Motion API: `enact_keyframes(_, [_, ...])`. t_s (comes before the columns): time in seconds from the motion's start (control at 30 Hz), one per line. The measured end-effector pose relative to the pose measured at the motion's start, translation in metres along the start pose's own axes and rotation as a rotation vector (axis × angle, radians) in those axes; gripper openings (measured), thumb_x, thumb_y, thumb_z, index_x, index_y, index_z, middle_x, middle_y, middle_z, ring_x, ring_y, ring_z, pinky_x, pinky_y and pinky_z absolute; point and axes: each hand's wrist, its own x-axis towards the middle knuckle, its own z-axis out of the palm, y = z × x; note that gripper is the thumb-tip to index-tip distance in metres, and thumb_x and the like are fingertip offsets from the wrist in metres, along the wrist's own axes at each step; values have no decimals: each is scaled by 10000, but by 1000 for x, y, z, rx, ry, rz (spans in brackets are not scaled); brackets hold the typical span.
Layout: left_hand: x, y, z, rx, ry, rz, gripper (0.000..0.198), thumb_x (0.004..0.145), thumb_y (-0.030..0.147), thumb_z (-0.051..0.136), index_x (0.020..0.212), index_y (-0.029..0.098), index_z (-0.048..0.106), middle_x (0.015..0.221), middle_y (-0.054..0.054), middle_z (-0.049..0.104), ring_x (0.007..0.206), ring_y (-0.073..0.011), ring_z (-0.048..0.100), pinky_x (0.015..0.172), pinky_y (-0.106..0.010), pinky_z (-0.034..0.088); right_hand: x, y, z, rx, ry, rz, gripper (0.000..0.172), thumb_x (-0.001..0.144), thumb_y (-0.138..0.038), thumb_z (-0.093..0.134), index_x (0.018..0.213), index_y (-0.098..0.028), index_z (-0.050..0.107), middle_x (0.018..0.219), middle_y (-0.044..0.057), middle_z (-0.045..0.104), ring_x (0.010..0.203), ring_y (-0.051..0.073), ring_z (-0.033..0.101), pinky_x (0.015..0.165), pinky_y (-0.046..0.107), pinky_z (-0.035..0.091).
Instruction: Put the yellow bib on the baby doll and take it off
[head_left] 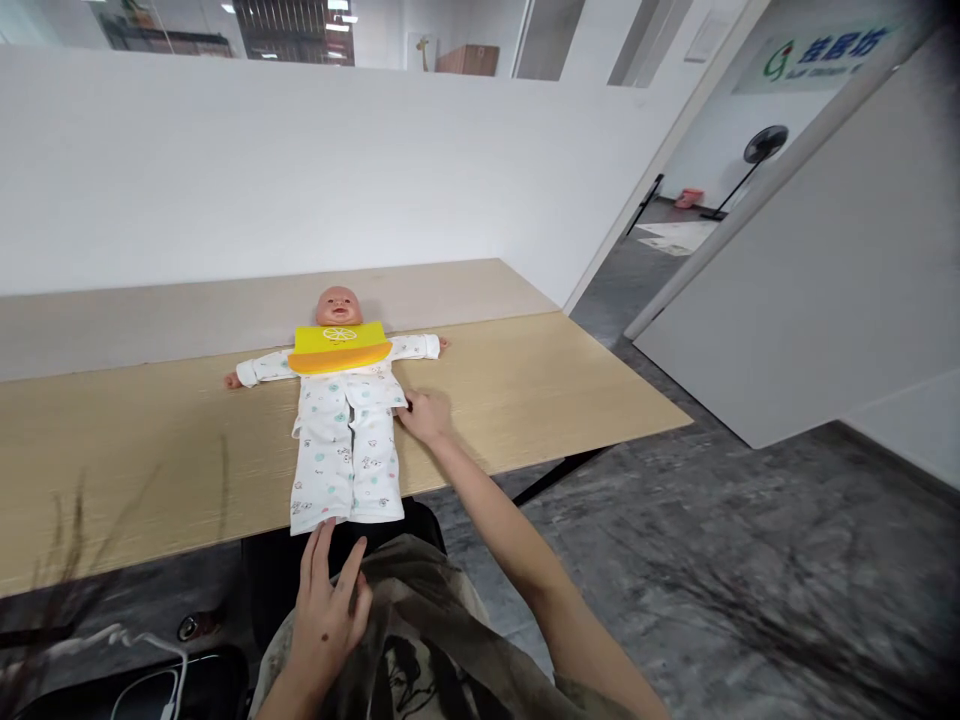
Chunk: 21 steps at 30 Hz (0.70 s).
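A baby doll [339,306] lies on its back on the table, arms spread to both sides. It wears a white printed shirt [382,388], white printed trousers [322,470] and a yellow bib [337,345] with an orange lower pocket. My right hand [426,415] is closed at the shirt's lower right corner, its fingertips gripping the hem. Below the trouser legs, my left hand [330,590] is open with fingers spread. Its fingertips are at the left trouser cuff; whether they touch the cloth I cannot tell.
The wooden table [525,390] ends in a corner at the right, with its near edge close to my body. A white wall [300,170] stands behind. To the right are an open door [810,260] and a standing fan [765,145]. A white cable [161,645] lies at lower left.
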Motion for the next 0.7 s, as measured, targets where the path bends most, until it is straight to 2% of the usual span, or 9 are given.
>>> enact_keyframes(0.1, [1, -9, 6, 65, -56, 64, 534, 906, 213, 695, 1440, 201, 697, 1600, -210, 505, 1530, -478, 407, 1104, -597, 526, 0, 0, 0, 10, -4, -4, 372, 1075, -408, 515, 1242, -200, 774, 1202, 116, 799, 1128, 240, 750, 879, 263, 502])
enact_keyframes(0.23, [14, -9, 13, 101, -111, 66, 526, 909, 202, 677, 1434, 183, 717, 1428, -229, 610, 1377, -450, 542, 1103, -601, 504, 0, 0, 0, 16, -1, -9, 379, 1079, -413, 503, 1254, -208, 770, 1217, 109, 798, 1117, 237, 755, 871, 262, 505])
enact_keyframes(0.33, [24, -1, 18, 85, -145, 62, 498, 913, 193, 668, 1406, 170, 735, 1376, -232, 622, 1305, -430, 575, 1079, -578, 508, 0, 0, -1, 20, 3, -5, 374, 1077, -400, 507, 1250, -202, 772, 1212, 115, 799, 1122, 239, 755, 871, 259, 505])
enact_keyframes(0.6, [17, 9, 30, 121, -104, 54, 506, 941, 149, 598, 1444, 127, 650, 1414, -231, 614, 1381, -424, 534, 1142, -603, 455, 0, 0, -1, 19, -2, 6, 365, 1082, -410, 511, 1234, -207, 773, 1214, 107, 799, 1125, 240, 756, 861, 252, 502])
enact_keyframes(0.7, [22, 10, 30, 116, -93, 59, 497, 930, 126, 596, 1422, 129, 660, 1378, -227, 625, 1351, -417, 556, 1123, -592, 476, 0, 0, -1, 10, -1, 15, 369, 1084, -417, 504, 1241, -214, 770, 1217, 104, 799, 1127, 241, 754, 862, 257, 506])
